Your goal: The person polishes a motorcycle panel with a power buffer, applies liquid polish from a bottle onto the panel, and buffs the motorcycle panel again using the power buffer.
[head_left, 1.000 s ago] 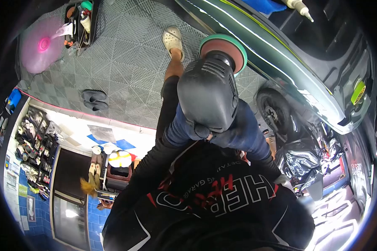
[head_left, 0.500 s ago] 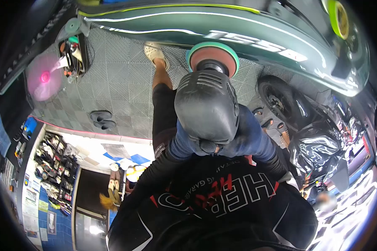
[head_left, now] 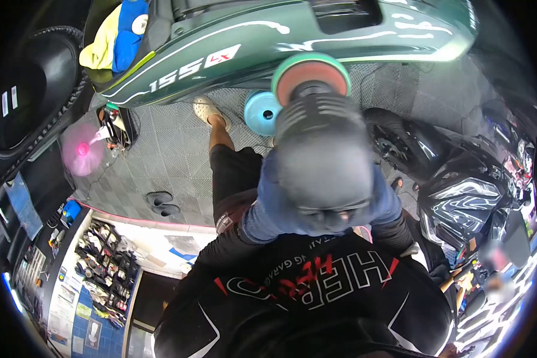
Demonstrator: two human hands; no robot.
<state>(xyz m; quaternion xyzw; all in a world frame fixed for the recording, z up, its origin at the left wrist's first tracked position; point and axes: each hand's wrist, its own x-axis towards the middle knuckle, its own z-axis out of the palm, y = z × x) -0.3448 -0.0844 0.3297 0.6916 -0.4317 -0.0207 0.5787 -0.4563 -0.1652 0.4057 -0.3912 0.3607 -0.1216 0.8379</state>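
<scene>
A black polisher (head_left: 322, 155) fills the middle of the view, blurred by motion. Its round pad (head_left: 311, 74), green-rimmed with a reddish backing, overlaps the lower edge of a glossy green scooter panel (head_left: 253, 62) marked "155". I cannot tell whether pad and panel touch. My left hand (head_left: 274, 200), in dark blue, grips the polisher from its left side. On the opposite side my right hand (head_left: 385, 194), also in dark blue, holds the same tool. The polisher's body hides most of my fingers.
On the floor are a light blue disc (head_left: 259, 113), a tool caddy (head_left: 124, 130), a spinning pink fan (head_left: 83, 149) and black slippers (head_left: 162, 203). A black motorcycle (head_left: 459, 197) stands right. Yellow and blue cloths (head_left: 122, 36) lie upper left. People are at lower right.
My view has shifted along the scooter panel, bringing the cloths and more of the blue disc into sight. The polisher appears slightly farther right, still in both hands.
</scene>
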